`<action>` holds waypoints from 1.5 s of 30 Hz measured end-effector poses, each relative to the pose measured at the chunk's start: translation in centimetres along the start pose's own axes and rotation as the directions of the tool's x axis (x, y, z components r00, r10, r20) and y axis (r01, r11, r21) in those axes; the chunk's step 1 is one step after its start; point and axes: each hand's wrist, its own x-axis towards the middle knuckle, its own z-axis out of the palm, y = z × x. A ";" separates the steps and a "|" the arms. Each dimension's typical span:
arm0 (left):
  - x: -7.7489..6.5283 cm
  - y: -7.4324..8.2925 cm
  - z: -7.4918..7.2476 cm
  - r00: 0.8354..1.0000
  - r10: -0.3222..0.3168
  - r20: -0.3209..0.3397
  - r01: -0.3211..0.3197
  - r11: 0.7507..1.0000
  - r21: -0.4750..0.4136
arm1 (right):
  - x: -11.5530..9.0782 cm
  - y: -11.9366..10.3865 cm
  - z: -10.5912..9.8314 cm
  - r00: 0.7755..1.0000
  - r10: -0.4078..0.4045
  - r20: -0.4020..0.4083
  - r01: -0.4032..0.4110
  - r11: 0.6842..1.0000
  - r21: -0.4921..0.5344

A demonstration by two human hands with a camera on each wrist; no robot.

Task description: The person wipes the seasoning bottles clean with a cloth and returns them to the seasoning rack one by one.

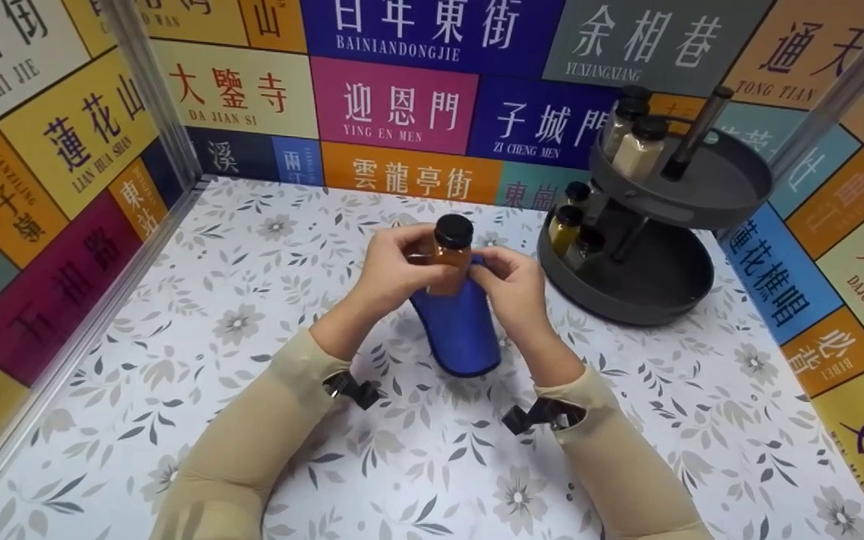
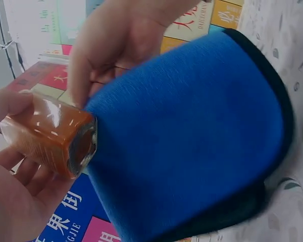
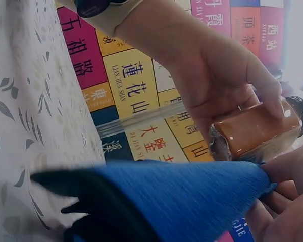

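Observation:
My left hand (image 1: 394,270) grips a small clear spice jar (image 1: 448,259) with a black lid and orange-brown contents, held upright above the table. In the left wrist view the base of the jar faces the blue cloth (image 2: 192,136), which has a dark edging. Thumb and fingers of my right hand (image 1: 518,289) pinch the cloth's upper edge just beside the jar. From there the cloth hangs down toward me, and in the right wrist view it looks folded, its top edge right at the jar's side.
A dark two-tier round rack (image 1: 627,315) stands at the back right. Black-lidded jars (image 1: 640,150) are on its upper tier, and several smaller bottles (image 1: 565,231) sit on the lower one. A floral cloth covers the table (image 1: 237,322). Sign-patterned panels (image 1: 394,105) enclose the back and sides.

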 end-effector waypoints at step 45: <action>-0.2 -2.6 1.1 0.996 -0.024 -0.084 0.036 0.988 0.147 | -0.7 -1.5 0.0 0.990 -0.030 -0.136 0.063 0.967 0.245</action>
